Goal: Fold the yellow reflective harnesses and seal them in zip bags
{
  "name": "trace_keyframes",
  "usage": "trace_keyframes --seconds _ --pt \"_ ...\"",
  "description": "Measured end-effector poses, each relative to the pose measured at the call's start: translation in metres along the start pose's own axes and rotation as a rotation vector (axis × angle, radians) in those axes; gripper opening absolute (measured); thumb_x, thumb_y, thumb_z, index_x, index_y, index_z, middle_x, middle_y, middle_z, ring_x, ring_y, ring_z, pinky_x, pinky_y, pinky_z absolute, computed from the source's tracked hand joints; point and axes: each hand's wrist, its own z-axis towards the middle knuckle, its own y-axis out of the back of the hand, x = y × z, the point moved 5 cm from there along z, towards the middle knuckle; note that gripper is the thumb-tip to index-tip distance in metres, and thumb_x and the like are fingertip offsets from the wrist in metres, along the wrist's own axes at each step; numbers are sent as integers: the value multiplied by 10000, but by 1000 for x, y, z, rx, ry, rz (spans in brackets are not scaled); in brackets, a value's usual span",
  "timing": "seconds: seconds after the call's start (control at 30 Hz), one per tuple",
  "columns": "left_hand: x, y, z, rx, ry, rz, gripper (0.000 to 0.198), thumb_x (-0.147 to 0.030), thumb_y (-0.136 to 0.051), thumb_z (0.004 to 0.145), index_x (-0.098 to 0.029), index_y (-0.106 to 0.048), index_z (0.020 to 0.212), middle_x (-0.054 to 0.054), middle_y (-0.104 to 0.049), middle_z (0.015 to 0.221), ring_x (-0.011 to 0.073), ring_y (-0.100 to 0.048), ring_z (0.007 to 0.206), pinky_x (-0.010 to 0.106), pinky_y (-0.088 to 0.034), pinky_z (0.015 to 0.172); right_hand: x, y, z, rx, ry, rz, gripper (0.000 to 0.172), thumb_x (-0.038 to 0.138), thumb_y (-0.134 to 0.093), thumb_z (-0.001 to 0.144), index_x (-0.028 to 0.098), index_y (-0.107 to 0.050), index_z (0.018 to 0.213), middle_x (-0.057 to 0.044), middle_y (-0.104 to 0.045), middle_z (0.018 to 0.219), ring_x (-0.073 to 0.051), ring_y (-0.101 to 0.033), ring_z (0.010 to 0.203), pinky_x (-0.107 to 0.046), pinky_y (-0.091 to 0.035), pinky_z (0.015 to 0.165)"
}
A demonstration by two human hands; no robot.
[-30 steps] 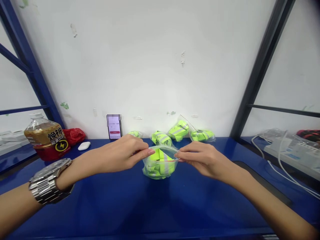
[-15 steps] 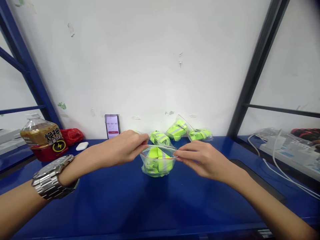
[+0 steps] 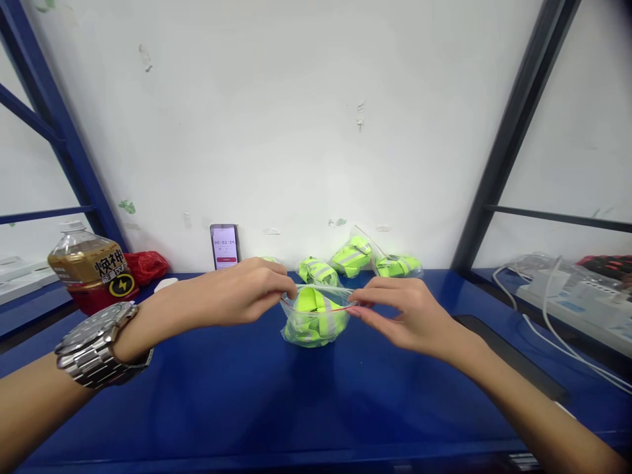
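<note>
A clear zip bag [image 3: 316,326] stuffed with neon-yellow reflective fabric stands on the blue table [image 3: 247,401]. My left hand [image 3: 247,293] pinches the left end of the bag's top edge. My right hand [image 3: 402,309] pinches the right end of the same edge. The red zip line runs between my fingertips. A steel watch [image 3: 99,342] sits on my left wrist.
Three more filled bags [image 3: 355,260] lie against the white wall behind. A phone [image 3: 224,245] showing a timer leans on the wall. A drink bottle [image 3: 91,270], a red bag [image 3: 145,265] and a small white object [image 3: 165,283] are at the left. Cables and a power strip [image 3: 567,289] lie at the right.
The bag's mouth, open a second ago, has been drawn narrower between my fingertips, and both hands have shifted slightly up and closer over it.
</note>
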Motion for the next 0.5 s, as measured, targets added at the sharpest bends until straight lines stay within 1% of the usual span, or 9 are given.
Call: trace_keyframes --seconds 0.1,0.17,0.27,0.37,0.43,0.5 --pt "3 2 -5 -30 31 -19 324 -98 -415 874 -211 -686 1009 46 -679 966 153 -638 816 245 -465 730 -6 -1 -2 -24 -36 70 156 294 -614 892 177 -714 865 -30 -690 720 -130 -608 617 -250 -470 576" --pt "6 2 -9 -38 66 -38 291 -159 -432 899 -218 -680 1040 47 -675 1002 151 -637 808 242 -470 707 -10 -3 -3 -21 -47 95 135 263 -603 898 180 -708 884 -31 -701 745 -133 -620 637 -246 -475 570" --pt "12 -2 -11 -98 116 -97 219 -287 -474 929 -199 -660 1003 46 -679 967 154 -628 805 239 -472 681 -12 -5 -2 -85 -18 102 128 237 -582 905 165 -686 885 -45 -704 765 -139 -626 646 -243 -469 534" --pt "21 -10 -12 -186 170 -204 228 -356 -491 938 -186 -642 938 34 -687 899 147 -631 798 242 -483 695 -14 -6 0 -186 -6 95 136 207 -551 913 155 -657 846 -54 -695 748 -144 -621 633 -256 -472 539" --pt "27 -17 -13 -220 211 -311 216 -389 -566 902 -186 -637 928 28 -693 890 146 -642 799 241 -496 693 -15 -8 2 -219 -35 101 134 196 -551 906 160 -644 817 -44 -680 709 -139 -605 604 -256 -463 530" --pt "30 -23 -14 -242 244 -437 231 -406 -637 854 -184 -629 918 28 -694 883 149 -651 797 244 -510 689 -17 -10 3 -221 -76 136 118 193 -568 890 164 -638 800 -32 -666 683 -132 -589 580 -246 -448 507"
